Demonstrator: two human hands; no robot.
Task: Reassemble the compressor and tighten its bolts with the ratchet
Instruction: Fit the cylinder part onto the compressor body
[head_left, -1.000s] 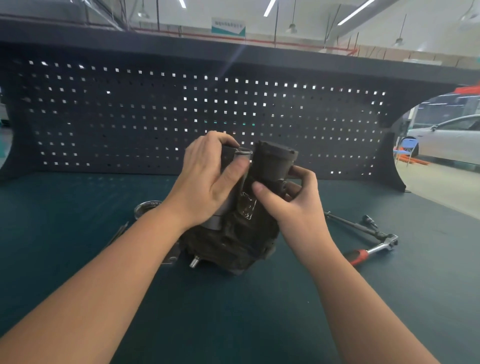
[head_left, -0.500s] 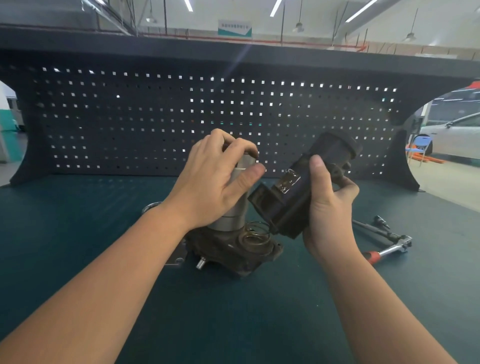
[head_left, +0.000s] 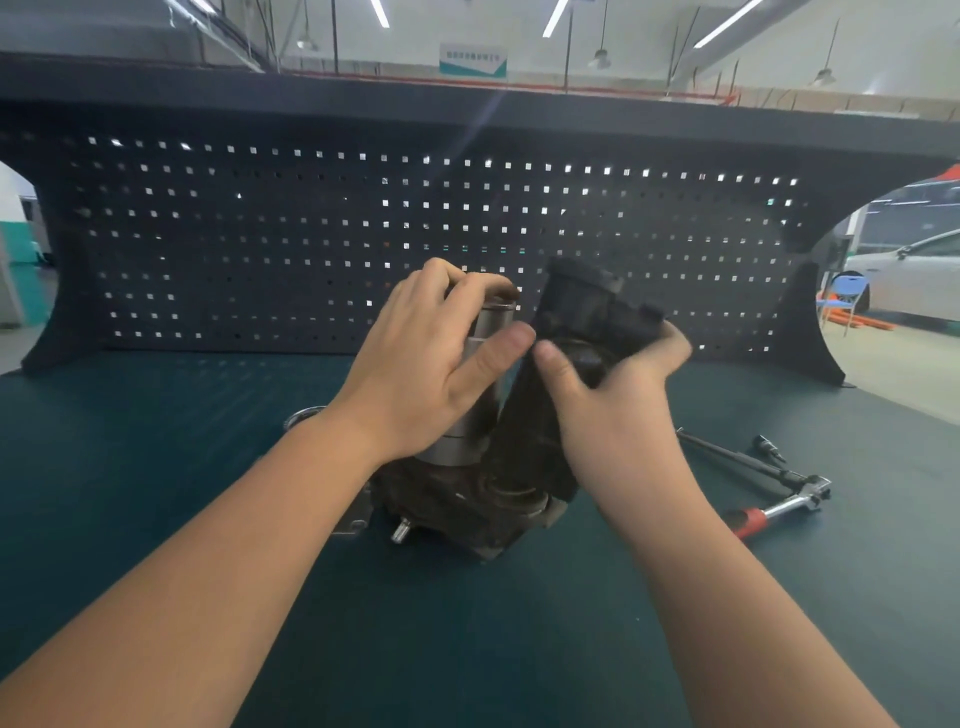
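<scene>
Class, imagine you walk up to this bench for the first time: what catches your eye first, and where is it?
At the centre, two bare hands work a dark compressor standing on the green bench: the left hand grips its upright silver cylinder, and the right hand holds a black housing tilted against it. To the right lies a red-handled ratchet. Behind stands a dark pegboard.

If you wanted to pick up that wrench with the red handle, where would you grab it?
Probably by its red handle, coming down from above. The ratchet lies flat on the green table, handle end nearest the person and metal head pointing away. The handle is the long, thick part made for fingers. The right hand is closest, but it holds the dark housing now.
</scene>
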